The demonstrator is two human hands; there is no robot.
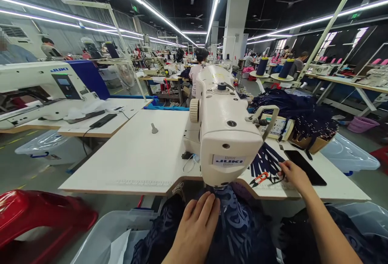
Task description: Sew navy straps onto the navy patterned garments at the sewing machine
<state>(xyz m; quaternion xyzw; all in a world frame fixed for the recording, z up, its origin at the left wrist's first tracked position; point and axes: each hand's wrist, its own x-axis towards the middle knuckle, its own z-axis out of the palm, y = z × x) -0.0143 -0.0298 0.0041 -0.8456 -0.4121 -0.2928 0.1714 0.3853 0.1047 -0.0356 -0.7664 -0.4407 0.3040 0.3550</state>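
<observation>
My left hand (197,225) lies flat, fingers stretched, on dark blue patterned fabric (239,231) right in front of the head of a white Juki sewing machine (222,130). My right hand (292,174) reaches to the right of the machine; its fingertips touch a small dark strip of fabric on the white table (136,159), beside red-handled thread snips (259,179). Whether the fingers pinch the strip is unclear. More navy cut pieces (266,159) lie just beyond the snips.
A black phone (304,167) lies right of my right hand. A pile of navy fabric (300,114) fills a box behind it. A red stool (39,219) and clear plastic bins (348,155) stand around the table. Other workers sit at machines farther back.
</observation>
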